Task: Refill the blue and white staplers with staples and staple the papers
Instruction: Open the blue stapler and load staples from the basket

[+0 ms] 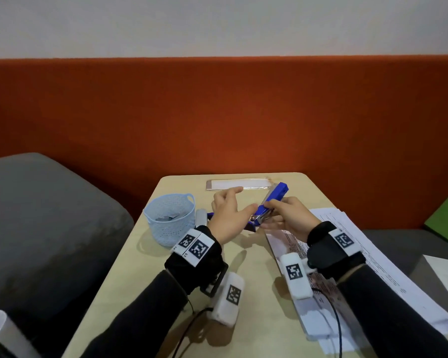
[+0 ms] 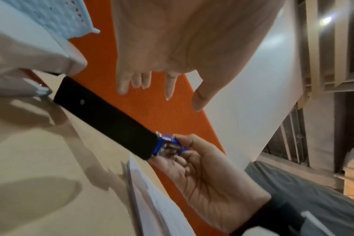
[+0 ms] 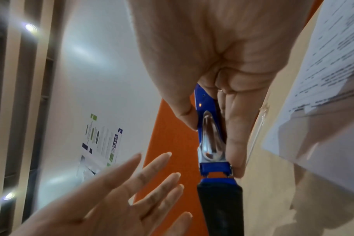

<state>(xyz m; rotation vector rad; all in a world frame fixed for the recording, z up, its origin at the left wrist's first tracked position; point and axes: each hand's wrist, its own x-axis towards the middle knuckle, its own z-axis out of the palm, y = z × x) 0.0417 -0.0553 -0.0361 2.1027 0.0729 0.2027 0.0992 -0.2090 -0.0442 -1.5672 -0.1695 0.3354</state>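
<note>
The right hand is pinching the hinge end of the blue stapler, holding it swung open above the counter, beside the papers. The left hand is hovering just beside it, fingers spread and gripping nothing. What is probably the white stapler is lying half hidden behind the left hand, next to a pale blue basket.

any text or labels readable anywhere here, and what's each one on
"SAFE": reads sideways on the wall poster; its smaller print is too blurred to read.
Printed papers: lines of text, too small to read.
Wrist marker tags: black-and-white square codes, no words.
Blue stapler: no readable brand.
</note>
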